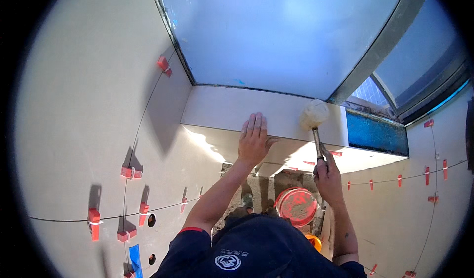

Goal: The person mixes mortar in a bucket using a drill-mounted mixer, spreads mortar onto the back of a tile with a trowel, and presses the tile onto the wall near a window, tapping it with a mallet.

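Note:
A light-coloured tile (219,107) covers most of the sill below a frosted window pane. My left hand (254,142) lies flat on it near the front edge, fingers stretched forward and holding nothing. In my right hand (328,178) is the handle of a mallet (314,115) with a rounded, off-white head. The mallet head is over the right part of the tile, by the window frame; whether it touches the surface I cannot tell. To the right of the tile, a blue-coated strip of sill (377,131) shows uncovered.
Red levelling wedges (132,172) sit along the tile joints on both side walls. Below the sill stands a red bucket (296,206) with greyish material in it, beside an orange container (314,240). A grey window frame (380,41) borders the frosted pane (276,36).

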Demonstrator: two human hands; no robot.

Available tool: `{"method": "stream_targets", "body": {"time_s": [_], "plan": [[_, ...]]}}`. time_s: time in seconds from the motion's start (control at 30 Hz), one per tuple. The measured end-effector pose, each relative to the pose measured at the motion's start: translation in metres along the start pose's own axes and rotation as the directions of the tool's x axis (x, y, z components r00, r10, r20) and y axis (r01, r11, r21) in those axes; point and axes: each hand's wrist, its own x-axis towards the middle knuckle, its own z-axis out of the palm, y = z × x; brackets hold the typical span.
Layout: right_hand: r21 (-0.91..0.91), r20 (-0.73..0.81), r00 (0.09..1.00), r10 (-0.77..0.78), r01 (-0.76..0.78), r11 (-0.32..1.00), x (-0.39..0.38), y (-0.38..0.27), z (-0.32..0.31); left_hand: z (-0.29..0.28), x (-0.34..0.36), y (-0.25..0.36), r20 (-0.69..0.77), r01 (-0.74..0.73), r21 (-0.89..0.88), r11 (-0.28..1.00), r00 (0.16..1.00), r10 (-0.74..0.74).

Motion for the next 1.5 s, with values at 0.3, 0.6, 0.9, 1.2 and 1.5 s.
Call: {"method": "stream_targets", "body": {"time_s": [0.3, 0.6, 0.9, 1.2, 1.5], "plan": [[-0.055, 0.008, 0.989, 0.146, -0.146, 0.988, 0.013, 0.002, 0.007, 0.001, -0.001, 0.001, -0.008, -0.004, 0.004, 1.0, 1.0, 0.004], [-0.079, 0.071, 0.997, 0.038, -0.032, 0.996, 0.026, -0.01, 0.006, -0.047, 0.019, -0.068, 0.094, 0.209, 0.061, 0.976, 0.972, -0.214], [-0.125, 0.105, 0.951, -0.29, 0.302, 0.945, 0.055, -0.036, 0.075, -0.045, 0.011, -0.104, 0.077, 0.24, 0.162, 0.957, 0.964, -0.254], [-0.044, 0.174, 0.968, -0.178, 0.188, 0.981, 0.057, -0.045, 0.08, -0.044, 0.014, -0.101, 0.097, 0.234, 0.204, 0.95, 0.961, -0.258], [0.111, 0.256, 0.967, 0.001, -0.031, 0.993, 0.057, -0.032, 0.065, -0.046, 0.022, -0.101, 0.245, 0.251, 0.218, 0.943, 0.921, -0.301]]}}
